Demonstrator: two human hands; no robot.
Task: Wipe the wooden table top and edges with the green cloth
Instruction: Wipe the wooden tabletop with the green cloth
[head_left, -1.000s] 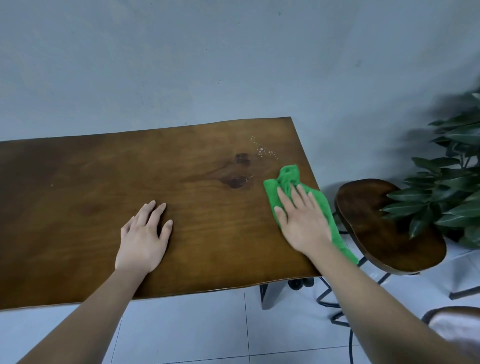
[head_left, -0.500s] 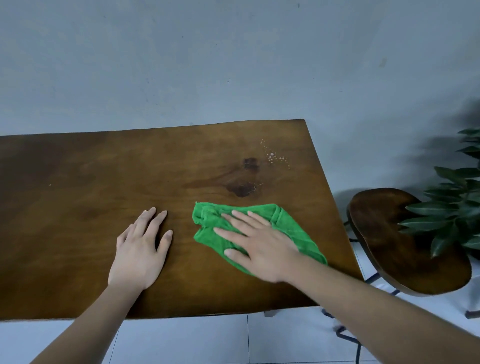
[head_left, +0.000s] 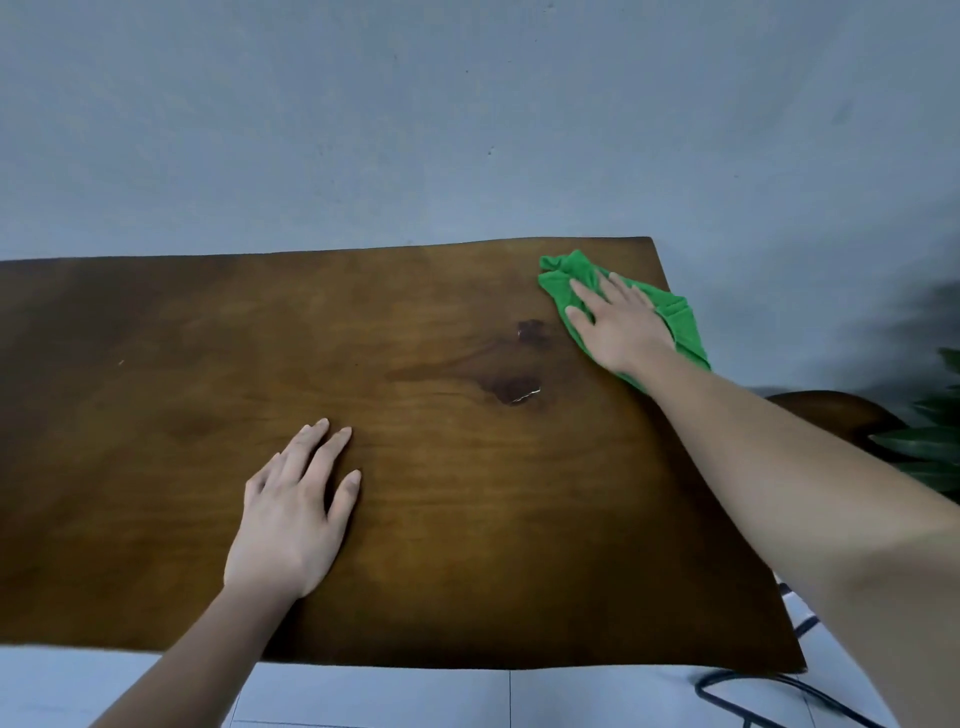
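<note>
Left hand (head_left: 291, 514) flat on the wooden desk (head_left: 156, 415), palm down, fingers spread, grip open and empty, near the front edge. Two dark knots (head_left: 511, 387) mid-desk. Right hand (head_left: 618, 325) pressed flat on the green cloth (head_left: 680, 322) at the far right corner, fingers extended, not clenched; cloth overhangs the right edge. Plant leaves (head_left: 930, 447) at far right.

The left hand (head_left: 291, 514) lies flat, palm down, fingers together; the right arm reaches far forward, its hand (head_left: 618, 325) pressed flat with fingers slightly spread
</note>
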